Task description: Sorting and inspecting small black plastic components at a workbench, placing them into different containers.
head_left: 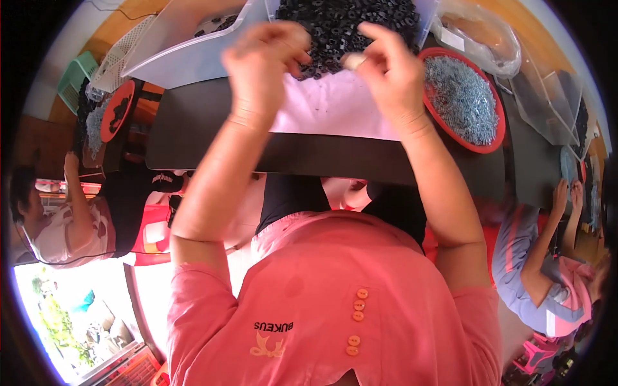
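My left hand (267, 61) hovers over the near edge of a heap of small black plastic parts (354, 29), its fingers curled together and blurred by motion. Across from it, my right hand (393, 74) is raised over the same edge, the index finger lifted and the other fingers bent in toward the thumb. Anything between the fingertips of either hand is too small or blurred to make out. Beneath both hands a pink cloth (335, 109) lies on the dark table (193, 122). By my right wrist stands a red basin (498, 138) full of small silvery metal pieces (460, 96).
A clear plastic bin (187, 61) stands at the back left. Clear plastic bags (483, 45) and another clear bin (547, 106) lie at the right. Co-workers sit on both sides, one person (71, 219) at left, another (547, 276) at right.
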Demonstrator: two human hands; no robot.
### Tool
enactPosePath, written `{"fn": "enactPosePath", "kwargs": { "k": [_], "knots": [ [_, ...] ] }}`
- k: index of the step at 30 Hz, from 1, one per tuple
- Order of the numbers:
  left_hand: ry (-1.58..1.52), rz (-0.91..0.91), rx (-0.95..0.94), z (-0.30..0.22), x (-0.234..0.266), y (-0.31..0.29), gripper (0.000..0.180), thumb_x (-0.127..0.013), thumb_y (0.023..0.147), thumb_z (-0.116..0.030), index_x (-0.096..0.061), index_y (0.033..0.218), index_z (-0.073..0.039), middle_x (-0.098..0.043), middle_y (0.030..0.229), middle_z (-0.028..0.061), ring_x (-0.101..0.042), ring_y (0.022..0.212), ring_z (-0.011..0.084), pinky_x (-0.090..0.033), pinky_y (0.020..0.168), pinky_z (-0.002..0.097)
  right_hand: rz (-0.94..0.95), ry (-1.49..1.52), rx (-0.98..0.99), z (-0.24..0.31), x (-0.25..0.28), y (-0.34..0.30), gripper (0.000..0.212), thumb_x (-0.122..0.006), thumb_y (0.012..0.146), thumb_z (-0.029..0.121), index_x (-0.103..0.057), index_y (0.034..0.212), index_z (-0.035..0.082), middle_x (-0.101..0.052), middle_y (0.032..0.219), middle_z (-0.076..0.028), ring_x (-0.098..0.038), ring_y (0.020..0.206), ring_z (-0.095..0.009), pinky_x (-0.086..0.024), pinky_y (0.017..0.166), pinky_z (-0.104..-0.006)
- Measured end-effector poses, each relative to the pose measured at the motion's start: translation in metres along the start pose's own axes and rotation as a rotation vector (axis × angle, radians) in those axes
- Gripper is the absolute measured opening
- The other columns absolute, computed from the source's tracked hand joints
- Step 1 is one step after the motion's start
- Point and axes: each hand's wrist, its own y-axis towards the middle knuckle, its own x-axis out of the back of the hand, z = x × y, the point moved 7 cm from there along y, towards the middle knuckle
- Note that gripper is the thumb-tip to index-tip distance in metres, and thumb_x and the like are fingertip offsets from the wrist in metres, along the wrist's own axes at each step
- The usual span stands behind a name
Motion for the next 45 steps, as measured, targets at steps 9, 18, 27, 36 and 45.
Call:
{"fn": "enactPosePath", "kwargs": {
  "k": [9,18,27,36,45],
  "knots": [
    [1.092,-0.07,-0.817,-0.058,0.048,0.091,0.013,-0.073,0.077,-0.008,-0.074,0.089,-0.01,-0.068,0.086,0.0036,-0.062,0.076,0.0176,-0.051,0.072,0.0282,-0.439,0.707,-0.475,-0.052,0.07,0.016,0.012,-0.061,0.085,0.001,-0.065,0.096,-0.002,-0.062,0.073,-0.004,-0.055,0.056,-0.009,-0.042,0.053,-0.0185],
    [0.684,0.533,-0.624,0.035,-0.125,-0.043,0.019,-0.076,0.072,-0.013,-0.068,0.088,-0.005,-0.06,0.081,0.0068,-0.058,0.082,0.0263,-0.049,0.071,0.037,-0.389,0.726,-0.516,-0.057,0.063,0.014,0.011,-0.061,0.084,0.001,-0.065,0.094,-0.001,-0.061,0.071,-0.003,-0.055,0.054,-0.009,-0.042,0.052,-0.0194],
    [0.646,0.677,-0.42,0.06,-0.101,-0.035,0.018,-0.068,0.072,-0.009,-0.067,0.089,-0.003,-0.058,0.085,0.0084,-0.055,0.084,0.0256,-0.048,0.073,0.0349,-0.408,0.75,-0.508,-0.038,0.088,0.016,0.011,-0.062,0.084,0.001,-0.065,0.094,-0.002,-0.062,0.074,-0.004,-0.056,0.057,-0.009,-0.042,0.053,-0.0181],
    [0.789,0.538,-0.789,0.047,-0.17,-0.002,0.027,-0.074,0.068,-0.023,-0.069,0.091,-0.011,-0.057,0.095,0.0075,-0.051,0.098,0.0291,-0.049,0.08,0.0418,-0.243,1.632,-0.084,-0.045,0.071,0.024,0.009,-0.06,0.085,0.001,-0.065,0.093,-0.001,-0.061,0.071,-0.003,-0.056,0.057,-0.009,-0.041,0.053,-0.0182],
    [0.867,0.608,-0.865,0.063,-0.177,-0.013,0.019,-0.073,0.073,-0.022,-0.069,0.088,-0.012,-0.056,0.097,0.0039,-0.051,0.095,0.0259,-0.047,0.083,0.0404,-0.493,0.755,-0.532,-0.035,0.099,0.014,0.01,-0.06,0.085,0.002,-0.065,0.093,-0.001,-0.061,0.071,-0.003,-0.057,0.058,-0.009,-0.041,0.055,-0.0186]
  ]
}}
